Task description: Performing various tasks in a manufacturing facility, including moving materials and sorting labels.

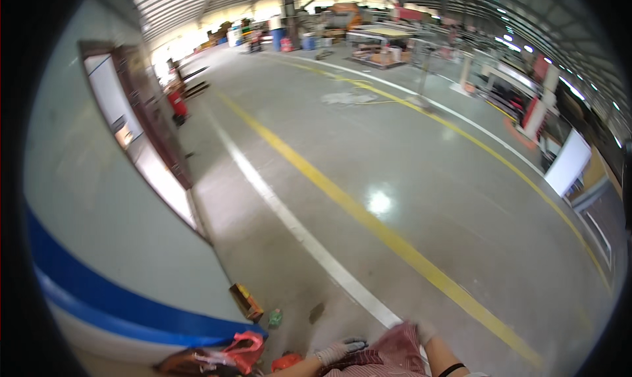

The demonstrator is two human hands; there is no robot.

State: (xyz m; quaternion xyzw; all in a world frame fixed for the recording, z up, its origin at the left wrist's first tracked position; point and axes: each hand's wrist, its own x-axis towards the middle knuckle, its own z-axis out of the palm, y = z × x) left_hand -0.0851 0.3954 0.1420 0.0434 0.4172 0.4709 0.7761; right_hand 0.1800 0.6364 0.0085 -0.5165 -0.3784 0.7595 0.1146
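Observation:
At the lower edge, my left hand wears a pale grey work glove. Its fingers are stretched out to the right, over dark red cloth at my body. A striped dark red cloth, apparently part of a garment, is drawn up in front of me. My right hand, also in a pale glove and smeared by motion, is closed at the cloth's upper right edge. Its fingers are largely hidden. A black band circles my right forearm.
On the left stands a grey wall with a blue stripe and an open door. An open carton, green bottle and red bag sit by its base. Yellow and white floor lines run ahead; workbenches stand farther off.

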